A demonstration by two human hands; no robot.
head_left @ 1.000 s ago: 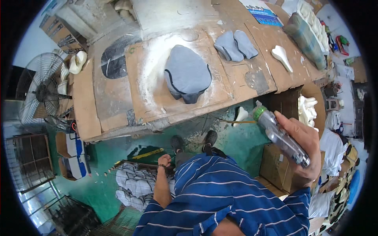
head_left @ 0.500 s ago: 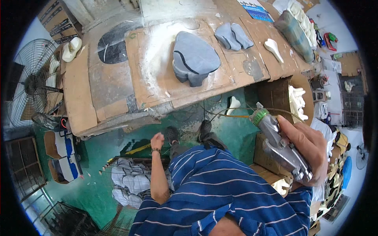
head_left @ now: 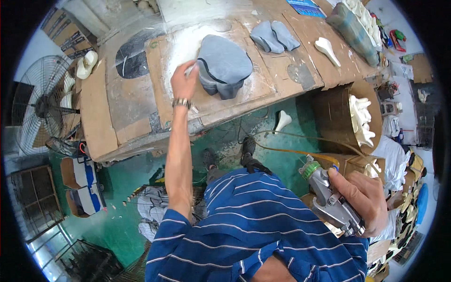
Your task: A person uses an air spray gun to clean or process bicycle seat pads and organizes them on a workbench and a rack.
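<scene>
Presently, at the far left, one standing fan (head_left: pixel 44 105) sits beside the cardboard-covered workbench (head_left: pixel 108 117). One pale shoe-shaped form (head_left: pixel 87 63) rests on the bench's left end, at about ten o'clock from the person's left hand (head_left: pixel 184 83).

The left hand is stretched out over the bench, a metal wristwatch (head_left: pixel 181 102) on its wrist. Its fingers are drawn together on the left edge of the stack of grey fabric pieces (head_left: pixel 224 66); whether they pinch the edge or merely press on it cannot be told. The stack lies just at three o'clock from that hand, on a white-dusted patch of the cardboard, touching the fingertips.

Further right, two separate grey fabric pieces (head_left: pixel 275 36) lie side by side on the bench, at about one o'clock from the stack. One white shoe form (head_left: pixel 327 49) lies right of them, apart. One more white form (head_left: pixel 282 120) lies on the green floor (head_left: pixel 122 188) below the bench edge. A cardboard drum (head_left: pixel 338 117) at the right holds several white forms, too overlapped to count.

The right hand (head_left: pixel 359 199) is low at the right, well apart from the stack, at about five o'clock from it. Its fingers are wrapped firmly round one metal spray gun (head_left: pixel 329 199) with a green collar, nozzle pointing to eleven o'clock. A hose (head_left: pixel 300 136) runs past it.
</scene>
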